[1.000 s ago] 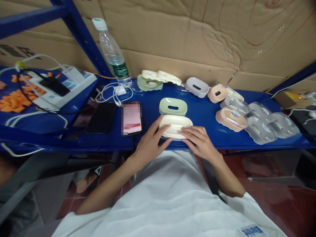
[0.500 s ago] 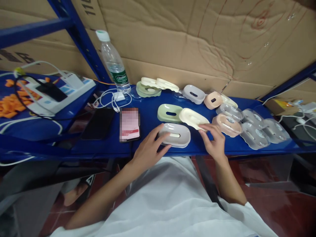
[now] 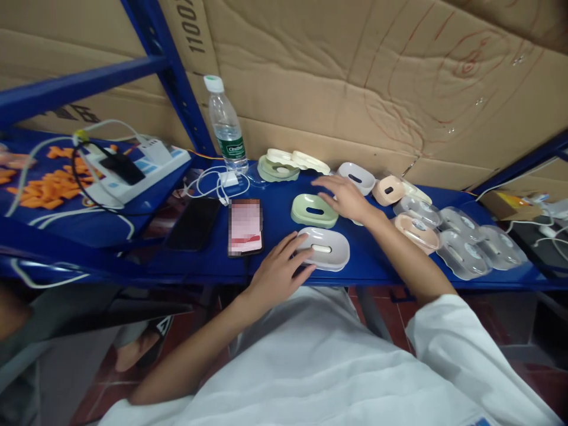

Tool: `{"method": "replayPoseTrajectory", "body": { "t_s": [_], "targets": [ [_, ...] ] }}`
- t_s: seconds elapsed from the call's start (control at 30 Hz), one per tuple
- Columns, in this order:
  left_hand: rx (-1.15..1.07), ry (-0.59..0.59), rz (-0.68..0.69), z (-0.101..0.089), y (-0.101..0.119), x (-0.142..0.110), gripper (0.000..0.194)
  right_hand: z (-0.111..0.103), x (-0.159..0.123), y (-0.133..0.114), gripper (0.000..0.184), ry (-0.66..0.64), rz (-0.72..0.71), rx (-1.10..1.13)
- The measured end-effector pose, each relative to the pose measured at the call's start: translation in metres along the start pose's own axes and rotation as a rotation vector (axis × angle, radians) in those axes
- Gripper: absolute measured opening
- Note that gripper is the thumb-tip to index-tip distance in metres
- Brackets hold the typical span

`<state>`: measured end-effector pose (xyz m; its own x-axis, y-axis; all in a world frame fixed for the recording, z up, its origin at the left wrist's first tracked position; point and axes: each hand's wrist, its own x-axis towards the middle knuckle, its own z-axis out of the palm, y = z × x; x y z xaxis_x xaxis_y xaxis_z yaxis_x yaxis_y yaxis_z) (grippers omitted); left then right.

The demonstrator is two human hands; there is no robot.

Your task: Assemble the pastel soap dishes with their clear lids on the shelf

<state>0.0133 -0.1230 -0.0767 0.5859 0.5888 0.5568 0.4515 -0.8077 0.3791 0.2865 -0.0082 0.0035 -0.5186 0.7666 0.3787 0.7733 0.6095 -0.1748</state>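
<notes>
The smooth blue table (image 3: 368, 264) ends in a straight front edge just below the grey dish (image 3: 336, 255), its surface running on between that dish and the peach dish (image 3: 419, 235) near three o'clock. The right hand (image 3: 346, 198), open with fingers spread, hangs at one o'clock by the green dish (image 3: 310, 222); contact is unclear. The left hand (image 3: 276, 269), loosely open, rests its fingers on the grey rim at nine. Both nearest dishes are glossy rounded ovals; a slim white bar (image 3: 320, 249) lies in the grey one's centre.

A water bottle (image 3: 231, 139) (white-capped, green-labelled) stands before the cardboard (image 3: 310, 83), with a white charger (image 3: 228, 179) beside it. Nearer lies a lit phone (image 3: 245, 228). Farther left, a power strip (image 3: 144, 179) sits near orange pieces (image 3: 51, 189).
</notes>
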Motion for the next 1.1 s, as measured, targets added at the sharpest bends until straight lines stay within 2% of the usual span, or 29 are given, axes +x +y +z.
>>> {"method": "replayPoseTrajectory", "body": {
  "t_s": [0.13,0.2,0.3,0.37,0.47,0.57,0.67,0.73,0.83,0.93,1.0,1.1],
  "targets": [
    [0.05,-0.002,0.02,0.001,0.0,-0.001,0.03,0.036,0.078,-0.014,0.053,-0.067,-0.018,-0.108],
    [0.064,0.003,0.032,0.001,-0.001,-0.001,0.029,0.047,0.101,-0.018,0.044,-0.082,0.003,-0.134],
    [0.046,0.008,0.034,0.001,-0.001,-0.002,0.029,0.049,0.115,-0.013,0.02,-0.02,0.015,-0.023],
    [0.029,0.004,0.03,0.0,-0.002,-0.002,0.03,0.041,0.111,-0.006,0.024,0.094,0.039,0.155],
    [0.022,-0.017,0.024,-0.001,-0.002,-0.002,0.031,0.022,0.084,-0.001,0.041,0.308,0.119,0.449],
    [-0.007,-0.029,-0.003,-0.003,0.0,-0.002,0.037,0.001,0.031,-0.014,0.055,0.431,0.237,0.697],
    [-0.064,0.006,-0.066,-0.004,0.003,-0.001,0.057,-0.01,-0.038,-0.046,0.056,0.425,0.403,0.845],
    [-0.081,0.04,-0.104,-0.005,0.005,-0.001,0.068,-0.009,-0.082,-0.07,0.059,0.423,0.529,0.893],
    [-0.087,0.071,-0.117,-0.005,0.006,-0.001,0.079,0.002,-0.133,-0.104,0.065,0.547,0.673,0.909],
    [-0.072,0.059,-0.106,-0.005,0.005,-0.001,0.083,0.014,-0.161,-0.123,0.069,0.55,0.744,0.887],
    [-0.048,0.03,-0.102,-0.004,0.004,-0.001,0.081,0.018,-0.169,-0.127,0.073,0.481,0.719,0.847],
    [-0.022,0.005,-0.083,-0.004,0.004,-0.001,0.074,0.022,-0.174,-0.123,0.072,0.38,0.654,0.639]
  ]
}}
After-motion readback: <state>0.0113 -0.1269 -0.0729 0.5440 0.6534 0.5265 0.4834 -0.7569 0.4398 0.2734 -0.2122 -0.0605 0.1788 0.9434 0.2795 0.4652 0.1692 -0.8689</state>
